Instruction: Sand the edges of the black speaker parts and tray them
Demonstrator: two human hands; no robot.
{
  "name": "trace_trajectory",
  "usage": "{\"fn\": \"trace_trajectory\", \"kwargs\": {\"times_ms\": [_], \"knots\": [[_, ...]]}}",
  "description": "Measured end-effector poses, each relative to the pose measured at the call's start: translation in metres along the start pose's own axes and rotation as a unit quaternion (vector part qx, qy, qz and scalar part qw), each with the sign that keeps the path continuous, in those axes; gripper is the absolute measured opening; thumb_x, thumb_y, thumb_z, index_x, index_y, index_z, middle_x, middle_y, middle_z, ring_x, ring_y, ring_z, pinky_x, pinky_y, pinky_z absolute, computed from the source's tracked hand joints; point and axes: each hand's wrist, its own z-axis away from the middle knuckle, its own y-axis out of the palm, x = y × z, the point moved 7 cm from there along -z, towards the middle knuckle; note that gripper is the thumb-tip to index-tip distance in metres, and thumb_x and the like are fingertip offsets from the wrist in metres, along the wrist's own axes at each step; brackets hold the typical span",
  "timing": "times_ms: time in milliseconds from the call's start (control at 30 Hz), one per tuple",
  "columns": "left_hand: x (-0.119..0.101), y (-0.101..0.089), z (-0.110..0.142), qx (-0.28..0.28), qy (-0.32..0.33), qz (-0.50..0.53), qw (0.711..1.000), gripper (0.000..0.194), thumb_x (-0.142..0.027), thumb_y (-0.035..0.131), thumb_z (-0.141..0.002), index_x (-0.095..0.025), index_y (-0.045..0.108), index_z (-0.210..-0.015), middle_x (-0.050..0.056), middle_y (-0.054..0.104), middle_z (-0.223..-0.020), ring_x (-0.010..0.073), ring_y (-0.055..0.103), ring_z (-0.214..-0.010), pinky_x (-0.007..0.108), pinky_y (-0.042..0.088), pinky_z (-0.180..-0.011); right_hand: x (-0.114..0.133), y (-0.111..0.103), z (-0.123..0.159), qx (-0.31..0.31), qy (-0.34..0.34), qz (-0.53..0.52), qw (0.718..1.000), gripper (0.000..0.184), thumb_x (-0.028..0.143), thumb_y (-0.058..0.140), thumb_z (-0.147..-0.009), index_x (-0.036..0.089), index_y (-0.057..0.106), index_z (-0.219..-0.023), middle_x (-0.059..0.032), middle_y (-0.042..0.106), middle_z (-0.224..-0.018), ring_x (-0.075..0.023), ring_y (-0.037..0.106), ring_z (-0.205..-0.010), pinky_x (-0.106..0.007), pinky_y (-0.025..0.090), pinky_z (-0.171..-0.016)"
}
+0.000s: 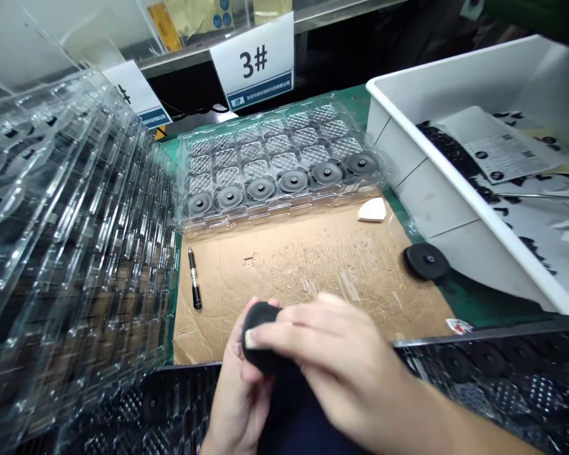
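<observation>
My left hand point(241, 373) is closed around a black round plastic part point(260, 360), held on edge above the near side of the cardboard. My right hand point(341, 354) is closed at the same part, its fingers pressed against the face and rim. A pale patch shows at a right fingertip; whether it is a nail or a small thing I cannot make out. Beyond the hands, a clear plastic tray point(270, 161) has similar black discs point(294, 181) along its near row. Another black disc point(427, 260) lies at the right, beside the white bin.
Tall stacked clear trays point(76, 253) rise at the left. A pen point(194, 278) and a white wedge-shaped piece point(372, 210) lie on the cardboard point(284, 265). At the right stands a white bin point(422, 158) with black scraps and papers. More trays with discs point(493, 366) sit below the table edge.
</observation>
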Motion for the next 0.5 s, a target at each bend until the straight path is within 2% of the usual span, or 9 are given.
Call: {"fn": "trace_trajectory", "kwargs": {"times_ms": [33, 100, 200, 233, 333, 500], "knots": [[-0.001, -0.003, 0.0, -0.018, 0.007, -0.006, 1.0, 0.052, -0.043, 0.074, -0.06, -0.033, 0.064, -0.109, 0.003, 0.067, -0.116, 0.0227, 0.057, -0.112, 0.029, 0.046, -0.094, -0.004, 0.004, 0.0, 0.025, 0.026, 0.031, 0.999, 0.032, 0.003, 0.042, -0.084, 0.02, 0.066, -0.095, 0.0005, 0.07, -0.078, -0.0122, 0.061, -0.067, -0.027, 0.037, -0.06], [-0.003, -0.003, 0.001, -0.03, 0.016, -0.005, 0.999, 0.051, -0.041, 0.076, -0.058, -0.034, 0.065, -0.107, 0.002, 0.069, -0.112, 0.0212, 0.059, -0.109, 0.026, 0.048, -0.09, -0.009, 0.005, 0.002, 0.028, 0.05, 0.056, 0.997, 0.031, 0.004, 0.043, -0.084, 0.021, 0.066, -0.096, 0.0005, 0.07, -0.078, -0.0123, 0.06, -0.065, -0.028, 0.036, -0.061], [-0.001, 0.005, -0.002, -0.014, -0.005, 0.005, 1.0, 0.048, -0.034, 0.077, -0.06, -0.031, 0.066, -0.107, 0.002, 0.069, -0.113, 0.02, 0.06, -0.105, 0.024, 0.048, -0.089, -0.006, -0.002, 0.005, -0.016, 0.003, 0.006, 1.0, 0.029, 0.006, 0.044, -0.086, 0.019, 0.063, -0.103, -0.0004, 0.07, -0.09, -0.0119, 0.062, -0.077, -0.027, 0.037, -0.065], [-0.001, 0.007, -0.003, -0.014, -0.008, 0.005, 1.0, 0.048, -0.034, 0.078, -0.059, -0.03, 0.066, -0.106, 0.003, 0.069, -0.112, 0.019, 0.062, -0.103, 0.022, 0.048, -0.087, -0.006, -0.003, 0.005, -0.012, 0.005, 0.002, 1.0, 0.028, 0.006, 0.044, -0.086, 0.019, 0.064, -0.102, -0.0002, 0.07, -0.091, -0.0118, 0.062, -0.078, -0.027, 0.037, -0.065], [-0.001, 0.012, -0.005, -0.007, 0.005, 0.007, 1.0, 0.052, -0.036, 0.079, -0.055, -0.031, 0.066, -0.105, 0.002, 0.071, -0.109, 0.0166, 0.063, -0.101, 0.019, 0.048, -0.085, -0.014, -0.003, 0.006, 0.024, 0.057, 0.044, 0.997, 0.029, 0.004, 0.046, -0.084, 0.021, 0.065, -0.098, 0.0015, 0.071, -0.083, -0.012, 0.061, -0.071, -0.027, 0.036, -0.062], [0.005, 0.013, -0.01, -0.013, -0.011, 0.038, 0.999, 0.05, -0.031, 0.077, -0.061, -0.026, 0.065, -0.109, 0.007, 0.068, -0.115, 0.0187, 0.062, -0.104, 0.019, 0.049, -0.086, -0.011, -0.007, 0.003, -0.042, 0.007, -0.022, 0.999, 0.028, 0.004, 0.046, -0.084, 0.018, 0.063, -0.102, -0.0005, 0.071, -0.093, -0.0115, 0.063, -0.081, -0.026, 0.04, -0.068]]}}
